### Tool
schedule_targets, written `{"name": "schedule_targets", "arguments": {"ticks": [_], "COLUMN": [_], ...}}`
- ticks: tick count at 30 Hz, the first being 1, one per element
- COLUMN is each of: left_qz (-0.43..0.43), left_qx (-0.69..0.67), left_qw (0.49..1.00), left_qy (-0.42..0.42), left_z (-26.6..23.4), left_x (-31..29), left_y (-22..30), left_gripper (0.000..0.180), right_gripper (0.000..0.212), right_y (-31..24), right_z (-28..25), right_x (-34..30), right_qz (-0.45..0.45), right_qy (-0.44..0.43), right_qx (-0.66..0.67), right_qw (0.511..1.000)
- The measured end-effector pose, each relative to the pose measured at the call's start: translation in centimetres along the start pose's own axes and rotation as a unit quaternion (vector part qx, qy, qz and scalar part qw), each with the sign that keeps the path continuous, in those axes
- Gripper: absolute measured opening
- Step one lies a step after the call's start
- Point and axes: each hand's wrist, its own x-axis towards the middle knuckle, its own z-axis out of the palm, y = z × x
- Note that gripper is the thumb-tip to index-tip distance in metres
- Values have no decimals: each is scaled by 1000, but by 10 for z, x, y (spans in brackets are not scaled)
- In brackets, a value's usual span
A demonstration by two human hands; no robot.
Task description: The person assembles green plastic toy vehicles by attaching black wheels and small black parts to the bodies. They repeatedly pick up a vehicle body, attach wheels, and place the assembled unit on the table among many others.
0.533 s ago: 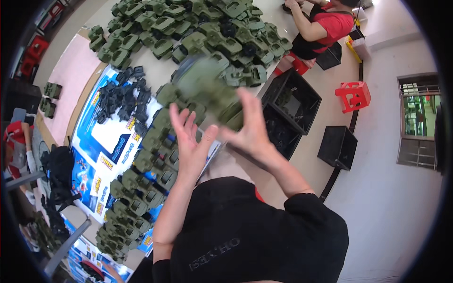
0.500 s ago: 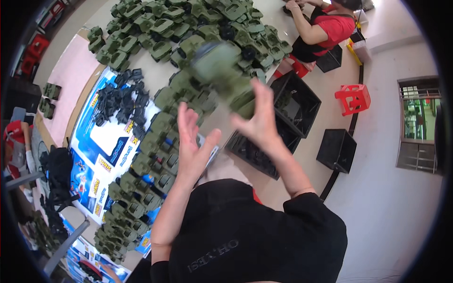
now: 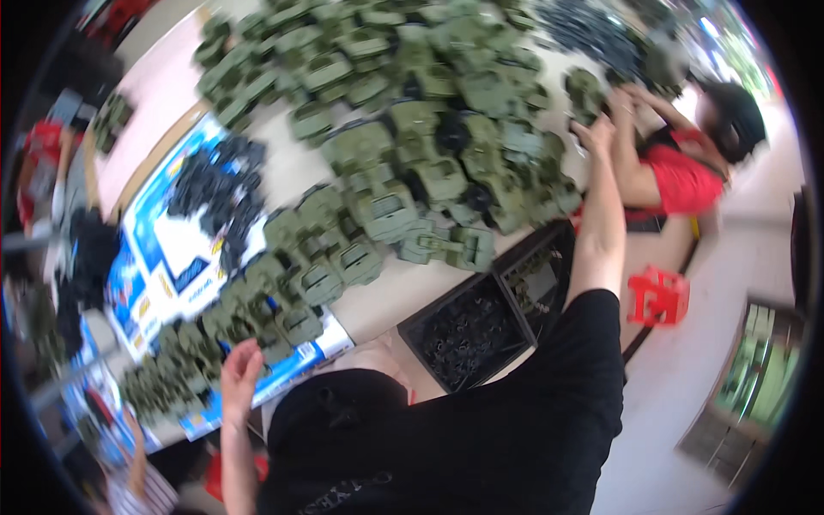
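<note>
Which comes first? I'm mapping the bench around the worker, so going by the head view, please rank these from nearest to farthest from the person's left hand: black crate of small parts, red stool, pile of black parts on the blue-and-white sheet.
From the left hand:
1. Pile of black parts, up the table, above the hand.
2. Black crate, to its right, beside the table edge.
3. Red stool, far right on the floor.
</note>
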Motion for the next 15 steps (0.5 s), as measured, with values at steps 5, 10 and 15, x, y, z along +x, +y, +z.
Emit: {"name": "schedule_targets", "arguments": {"ticks": [5, 10, 15], "left_qz": [2, -12, 23], "left_qx": [199, 256, 378], "left_qw": [978, 925, 833], "left_qy": [65, 280, 403], "left_z": [-16, -50, -83], "left_x": [-29, -21, 26], "left_y": [12, -35, -84], "left_gripper": [38, 36, 46], "right_gripper": [65, 58, 51], "right_y": [52, 90, 122], "right_z": [81, 112, 60], "right_x": [22, 45, 71], "right_qz": [78, 89, 66], "right_qy": [-169, -137, 76], "right_qx": [161, 235, 205], "right_qw": [969, 958, 974]}}
